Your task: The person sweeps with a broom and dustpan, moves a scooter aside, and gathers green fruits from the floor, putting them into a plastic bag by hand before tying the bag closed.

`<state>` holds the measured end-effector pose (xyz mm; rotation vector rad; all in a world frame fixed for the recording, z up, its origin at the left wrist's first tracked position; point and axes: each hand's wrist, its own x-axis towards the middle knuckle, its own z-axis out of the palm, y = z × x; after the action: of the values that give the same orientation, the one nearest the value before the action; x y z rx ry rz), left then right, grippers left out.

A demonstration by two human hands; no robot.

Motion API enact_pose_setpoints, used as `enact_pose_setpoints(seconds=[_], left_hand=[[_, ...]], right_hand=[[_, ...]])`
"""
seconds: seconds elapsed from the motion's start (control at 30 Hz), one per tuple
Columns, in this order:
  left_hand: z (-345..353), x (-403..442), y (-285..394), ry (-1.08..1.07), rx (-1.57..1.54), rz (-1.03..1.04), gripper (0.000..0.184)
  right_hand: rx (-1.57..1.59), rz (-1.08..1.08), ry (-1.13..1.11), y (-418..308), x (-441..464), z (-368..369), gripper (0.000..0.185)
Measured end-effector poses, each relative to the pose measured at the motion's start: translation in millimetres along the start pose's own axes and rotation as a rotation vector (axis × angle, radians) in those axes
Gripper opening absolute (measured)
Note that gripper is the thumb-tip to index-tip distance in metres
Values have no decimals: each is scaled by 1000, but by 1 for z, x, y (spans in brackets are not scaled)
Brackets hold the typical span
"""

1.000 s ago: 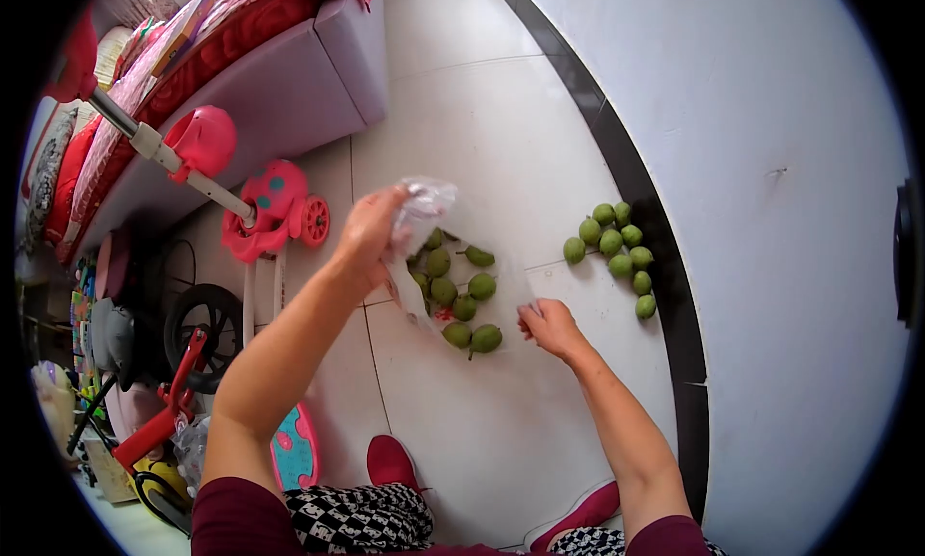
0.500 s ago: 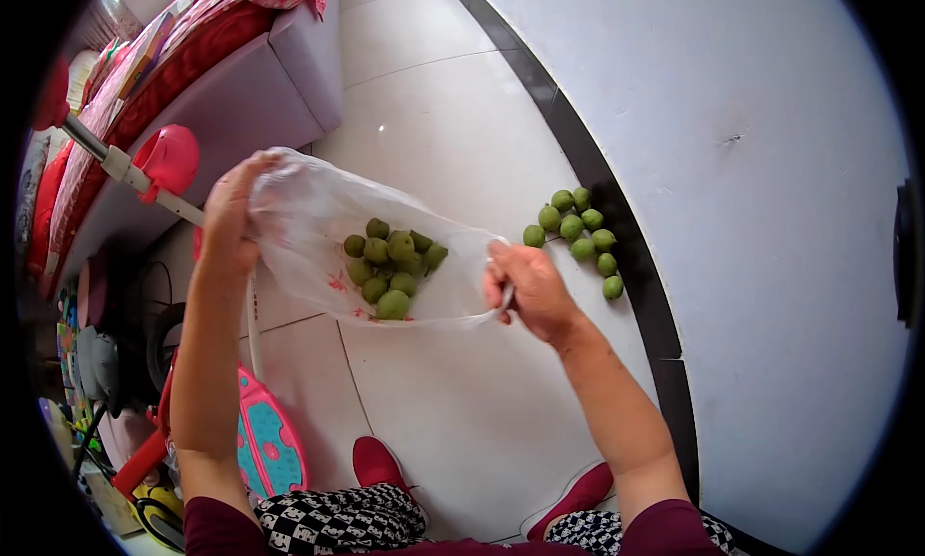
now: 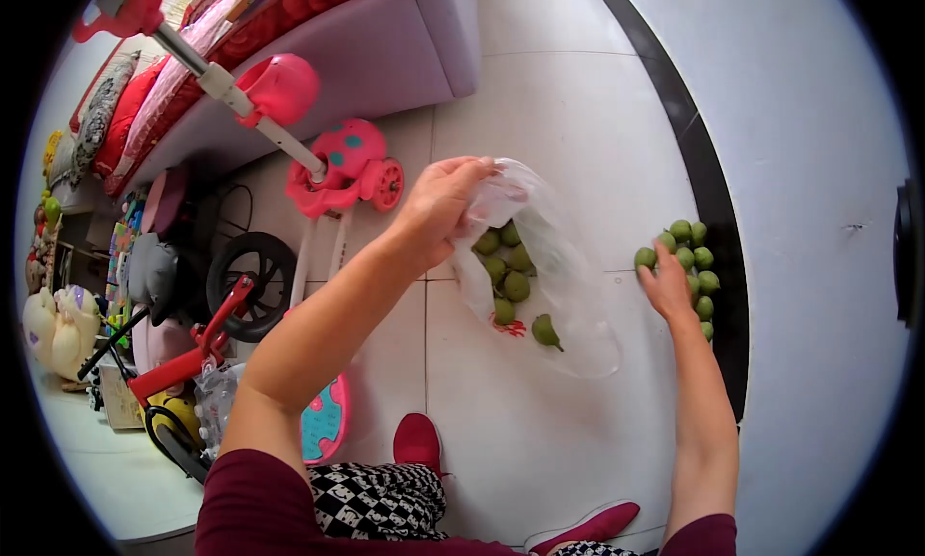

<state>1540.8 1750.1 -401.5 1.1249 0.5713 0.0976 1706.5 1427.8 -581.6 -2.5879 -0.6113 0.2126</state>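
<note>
My left hand [image 3: 451, 204] is closed on the gathered rim of a thin, see-through plastic bag [image 3: 578, 310]. Inside the bag are several round green fruits [image 3: 516, 286], seen through the film, and a single one [image 3: 545, 331] lies apart from the cluster lower in the bag. To the right, my right hand [image 3: 665, 284] is at a group of green fruits [image 3: 706, 282] on the floor by the wall. Its fingers are spread and reach over the left side of the group. Part of the group is hidden behind the hand and wrist.
A pink child's scooter [image 3: 352, 161] stands at upper left beside a lilac bed base [image 3: 385, 50]. Left of me are a black wheel [image 3: 252, 284] and a red frame [image 3: 202, 349]. A black baseboard [image 3: 718, 199] runs along the pale wall [image 3: 809, 267].
My right hand has let go of the bag's rim and moved right to the fruits on the floor. The bag's mouth has collapsed, with my left hand still holding it. The view has shifted left.
</note>
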Motion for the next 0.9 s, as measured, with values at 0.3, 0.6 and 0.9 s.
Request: enact_pose_setpoints(seconds=[0.3,0.6,0.9], left_hand=[[10,-2,3,33,-21,-22,23],[35,9,0,-53,-36,17,24],[30,7,2,17,-25,41,21]], right_hand=[[74,49,-33,9,8,14,35],[1130,1,-456,-137,-39,-80,37],[-69,60,175,10,8,-43,33]])
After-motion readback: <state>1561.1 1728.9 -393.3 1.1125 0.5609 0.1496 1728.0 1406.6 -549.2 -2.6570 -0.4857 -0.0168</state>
